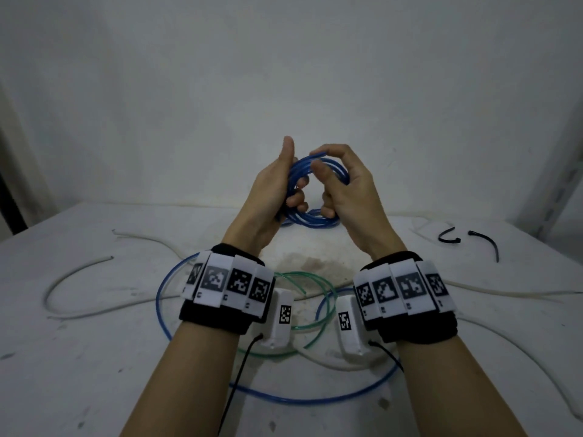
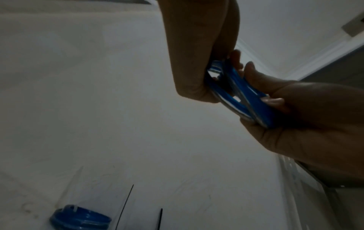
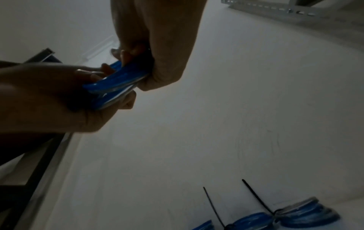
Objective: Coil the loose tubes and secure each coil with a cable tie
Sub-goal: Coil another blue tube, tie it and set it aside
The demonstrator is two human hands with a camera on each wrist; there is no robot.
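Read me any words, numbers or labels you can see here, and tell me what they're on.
No readable words or numbers.
Left wristband: black-and-white square marker codes only; tiny marks under them are too blurred to read.
Right wristband: the same.
Wrist camera housings: one code each, no text.

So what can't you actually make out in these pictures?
- Whether the held blue coil carries a tie yet: both hands cover much of it in every view.
- How many finished coils lie at the back of the table: the head view hides them behind the hands, and the wrist views cut them off at the bottom edge.
- The black ties at far right: too small for detail.
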